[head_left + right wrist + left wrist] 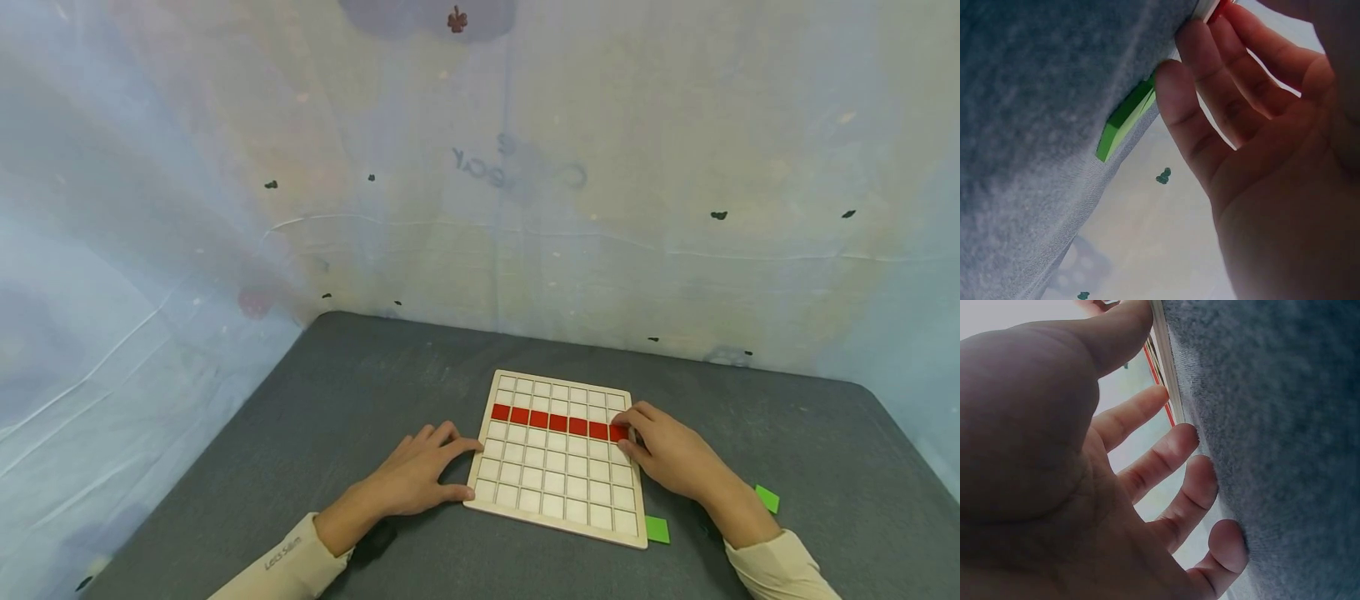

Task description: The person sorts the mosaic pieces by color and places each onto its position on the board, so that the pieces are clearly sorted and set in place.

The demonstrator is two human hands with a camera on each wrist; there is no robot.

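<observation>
Backdrop (420, 100): pale, wrinkled sheeting with small dark marks; its faint, reversed lettering (517, 171) is readable only in part.
Tabletop (315, 433): dark grey, its near edge cut off by the frame.
Left sleeve (281, 562): cream, cropped at the bottom, its small print hard to make out.
Left hand (416, 475): fingers spread and relaxed, gripping nothing, thumb and forefinger tips against the left edge of the wooden board (557, 524).
Wooden board: gridded, lying slightly turned between the hands.
Red tiles (558, 423): seven, filling the third row from the far edge.
Right hand (671, 450): thumb and forefinger pinch the rightmost red tile (615, 433), partly covering it; the right wrist view shows just a red sliver, cut off at the top.
Near green piece (657, 530): beside the board's near right corner; whether it runs underneath is hidden.
Far-right green piece (767, 498): partly behind the right wrist.
</observation>
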